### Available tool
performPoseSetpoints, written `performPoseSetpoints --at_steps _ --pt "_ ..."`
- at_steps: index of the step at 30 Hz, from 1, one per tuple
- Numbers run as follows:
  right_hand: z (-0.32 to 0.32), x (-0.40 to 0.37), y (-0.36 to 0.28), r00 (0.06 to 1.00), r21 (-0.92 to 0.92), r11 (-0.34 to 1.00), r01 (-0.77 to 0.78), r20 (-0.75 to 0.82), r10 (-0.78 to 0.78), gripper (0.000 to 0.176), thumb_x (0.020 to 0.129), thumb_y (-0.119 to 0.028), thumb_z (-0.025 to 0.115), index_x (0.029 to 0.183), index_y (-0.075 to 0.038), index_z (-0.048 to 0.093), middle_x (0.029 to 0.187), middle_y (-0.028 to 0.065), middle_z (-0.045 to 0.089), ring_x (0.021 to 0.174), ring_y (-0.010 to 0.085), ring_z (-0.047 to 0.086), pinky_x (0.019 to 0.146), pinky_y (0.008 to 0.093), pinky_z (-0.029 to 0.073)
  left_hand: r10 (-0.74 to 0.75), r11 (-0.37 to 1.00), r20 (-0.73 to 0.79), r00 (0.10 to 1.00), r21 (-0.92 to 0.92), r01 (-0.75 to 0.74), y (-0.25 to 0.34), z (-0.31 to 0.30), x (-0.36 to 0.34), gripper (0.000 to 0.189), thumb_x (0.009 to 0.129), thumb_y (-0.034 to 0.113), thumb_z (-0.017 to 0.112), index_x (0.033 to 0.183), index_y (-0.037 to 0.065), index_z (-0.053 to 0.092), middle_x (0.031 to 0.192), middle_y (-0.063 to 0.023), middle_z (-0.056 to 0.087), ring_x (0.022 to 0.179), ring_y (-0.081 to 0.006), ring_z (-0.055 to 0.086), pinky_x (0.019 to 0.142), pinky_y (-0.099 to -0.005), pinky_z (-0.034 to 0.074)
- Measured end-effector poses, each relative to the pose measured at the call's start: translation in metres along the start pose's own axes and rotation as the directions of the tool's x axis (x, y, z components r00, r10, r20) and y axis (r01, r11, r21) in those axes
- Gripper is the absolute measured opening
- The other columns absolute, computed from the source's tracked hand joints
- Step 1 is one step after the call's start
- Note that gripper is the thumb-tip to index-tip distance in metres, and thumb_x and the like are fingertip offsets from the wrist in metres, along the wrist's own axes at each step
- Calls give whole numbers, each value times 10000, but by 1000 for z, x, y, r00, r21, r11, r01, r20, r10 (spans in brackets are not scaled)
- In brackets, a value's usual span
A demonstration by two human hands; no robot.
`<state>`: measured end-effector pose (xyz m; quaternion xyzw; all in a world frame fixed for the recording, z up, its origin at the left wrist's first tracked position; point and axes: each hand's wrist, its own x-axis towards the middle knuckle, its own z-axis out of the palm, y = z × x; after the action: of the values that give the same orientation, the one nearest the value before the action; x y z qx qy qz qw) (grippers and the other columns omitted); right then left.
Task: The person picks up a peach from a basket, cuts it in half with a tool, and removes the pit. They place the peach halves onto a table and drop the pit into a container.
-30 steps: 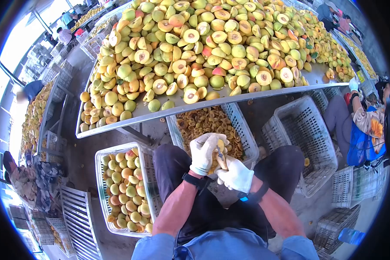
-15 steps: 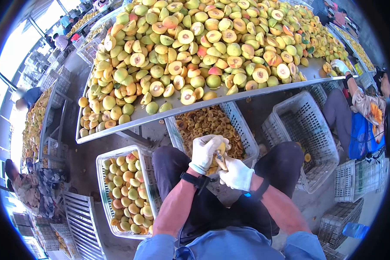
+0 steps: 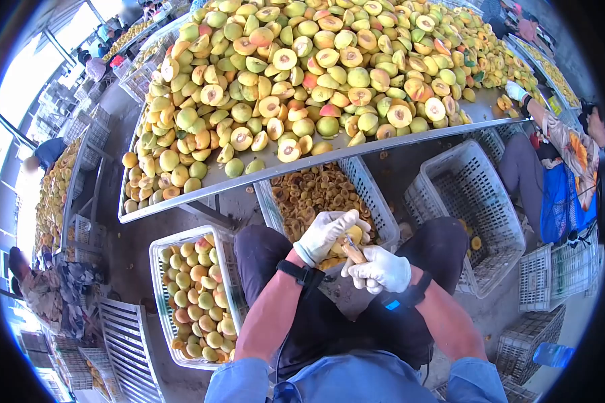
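In my gloved left hand (image 3: 326,235) is a yellow peach half (image 3: 353,234), the fingers wrapped round it. My gloved right hand (image 3: 382,270) is closed on the wooden handle of a small pitting knife (image 3: 353,253). Its metal tip reaches to the peach half and partly hides behind it. Both hands are above my lap, over the near end of a crate (image 3: 383,225) of brown pits and scraps. Beyond them, a metal-edged table (image 3: 302,166) bears a big heap of halved peaches (image 3: 275,87).
A white crate (image 3: 156,282) of whole-looking peaches stands left of my legs. On the right is a larger crate (image 3: 474,201) with a few peach pieces. A co-worker's gloved hand (image 3: 515,91) rests by the heap at the table's right end.
My right hand has shifted slightly right and turned, swinging the knife's handle with it. My left thumb has lifted and stretched out. The co-worker's hand has moved up toward the heap.
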<state>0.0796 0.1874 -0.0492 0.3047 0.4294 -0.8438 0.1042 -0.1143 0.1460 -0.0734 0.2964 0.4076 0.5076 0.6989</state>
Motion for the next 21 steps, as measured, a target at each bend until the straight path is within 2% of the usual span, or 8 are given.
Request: performPoseSetpoints --at_steps 1,3,4,9,12,17,19,21 --pt "2 0 -1 997 -17 1000 10 -70 -11 211 920 -152 606 1060 5 606 715 60 612 433 71 483 396 213 383 -1 1000 4 1000 4 1 0 5 -2 557 930 481 634 1020 -65 691 934 -145 712 818 -203 684 768 -327 558" --pt "6 4 -1 997 -6 1000 19 -80 -19 223 918 -150 609 1067 16 605 719 62 609 431 77 481 397 218 388 113 994 -173 979 13 -112 0 15 -8 506 956 438 621 1030 -59 683 952 -153 712 819 -187 684 743 -317 560" --pt "11 8 0 996 -6 999 35 -82 -35 228 917 -151 612 1069 18 604 722 66 612 432 79 482 397 219 388 163 982 -330 930 147 -120 -8 17 -4 447 944 392 651 971 -52 694 903 -151 716 782 -173 684 707 -294 557" --pt "8 17 -1 997 97 995 -15 80 8 207 917 -144 606 1053 12 597 685 35 559 433 49 426 382 209 334 167 978 -367 915 176 -109 -8 4 -7 399 918 347 686 893 -51 709 771 -128 709 708 -163 678 665 -272 546" --pt "3 21 2 990 120 993 -20 144 3 189 918 -136 603 1037 11 595 670 19 533 430 35 392 380 204 310 279 953 -222 934 186 -240 -13 -3 -6 367 911 297 686 919 -69 706 786 -136 711 705 -184 685 646 -302 552" --pt "-7 31 13 972 186 982 -41 236 -5 188 914 -142 606 1031 4 597 671 22 551 433 39 415 386 210 330 188 982 -276 943 34 -186 -29 -8 -1 353 908 284 691 914 -69 691 780 -137 701 702 -204 684 656 -323 567" --pt "-2 35 6 1000 -190 982 9 10 -7 181 908 -151 604 1010 -2 594 680 29 590 444 59 474 401 220 383 148 985 -316 937 -37 -168 -31 -7 2 350 907 282 693 917 -68 681 782 -140 695 698 -216 685 652 -335 575" --pt "-4 46 8 999 -272 962 25 -22 -32 168 904 -158 591 980 -8 587 698 44 629 467 82 533 427 233 437 -52 968 -495 867 -237 -77 -28 -6 8 331 915 267 682 922 -63 658 799 -148 682 693 -236 691 626 -355 581"
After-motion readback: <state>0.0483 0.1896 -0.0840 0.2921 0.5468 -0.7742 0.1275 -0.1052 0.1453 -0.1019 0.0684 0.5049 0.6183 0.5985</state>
